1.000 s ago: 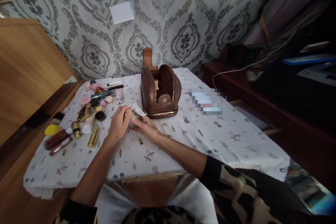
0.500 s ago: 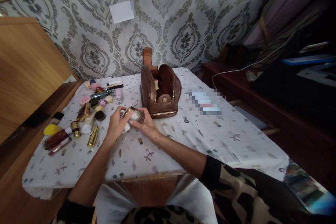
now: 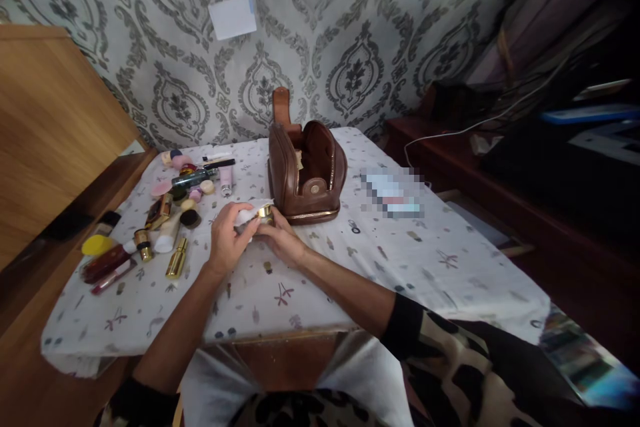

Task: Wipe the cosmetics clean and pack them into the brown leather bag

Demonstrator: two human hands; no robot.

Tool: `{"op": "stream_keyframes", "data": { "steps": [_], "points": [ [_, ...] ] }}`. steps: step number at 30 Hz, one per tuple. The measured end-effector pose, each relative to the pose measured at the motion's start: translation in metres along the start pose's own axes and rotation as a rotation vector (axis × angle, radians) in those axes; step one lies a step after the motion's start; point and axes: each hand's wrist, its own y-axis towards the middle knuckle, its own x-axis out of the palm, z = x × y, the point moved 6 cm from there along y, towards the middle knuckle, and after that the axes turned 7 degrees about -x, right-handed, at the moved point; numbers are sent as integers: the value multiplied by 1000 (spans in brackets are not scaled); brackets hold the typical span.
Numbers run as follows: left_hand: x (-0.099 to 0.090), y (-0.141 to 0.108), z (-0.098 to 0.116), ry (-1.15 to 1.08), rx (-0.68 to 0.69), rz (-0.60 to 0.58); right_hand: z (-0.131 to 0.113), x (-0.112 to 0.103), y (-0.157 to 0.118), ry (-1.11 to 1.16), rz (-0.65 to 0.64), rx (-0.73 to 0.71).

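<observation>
In front of the brown bag, my left hand (image 3: 229, 235) is closed around a white cloth or tissue (image 3: 245, 216), pressed against a small gold-rimmed container (image 3: 265, 211). My right hand (image 3: 286, 240) grips the same container from the other side, its fingers wrapped round it. Both hands hide much of the container, so its exact kind is unclear. Just behind my right hand, the brown cosmetic bag (image 3: 314, 205) stands upright with its zipped top gaping and its strap flap raised at the back.
Cosmetics lie at the left: a gold bottle (image 3: 177, 258), a pink tube (image 3: 226, 181), a dark round lid (image 3: 190, 218), a yellow-capped bottle (image 3: 107, 263) and several others. A blurred-out flat item (image 3: 393, 192) rests right of the bag. A wooden panel (image 3: 60, 127) borders the table's left.
The container has turned in my hands, bringing its gold rim to the upper right. The white cloth now shows above my left fingers rather than below them. The bag stays put.
</observation>
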Motion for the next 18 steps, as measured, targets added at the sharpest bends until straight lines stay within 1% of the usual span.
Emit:
{"op": "stream_keyframes", "data": {
  "steps": [3, 5, 8, 10, 12, 15, 18],
  "points": [
    [-1, 0, 4, 4, 80, -8, 0, 3, 1, 200, 15, 50],
    [3, -1, 4, 36, 110, -38, 2, 4, 2, 314, 23, 114],
    [10, -3, 1, 114, 122, -80, 4, 6, 4, 408, -12, 185],
    [12, -3, -2, 130, 98, -86, 6, 5, 4, 399, -32, 213],
    [10, -1, -4, 94, 70, -73, 9, 4, 4, 357, -27, 232],
    [2, 4, -5, -19, 47, -55, 9, -1, 4, 297, 10, 215],
    [-6, 9, -7, -146, 22, -76, 4, -1, 3, 281, 20, 184]
  ]
}}
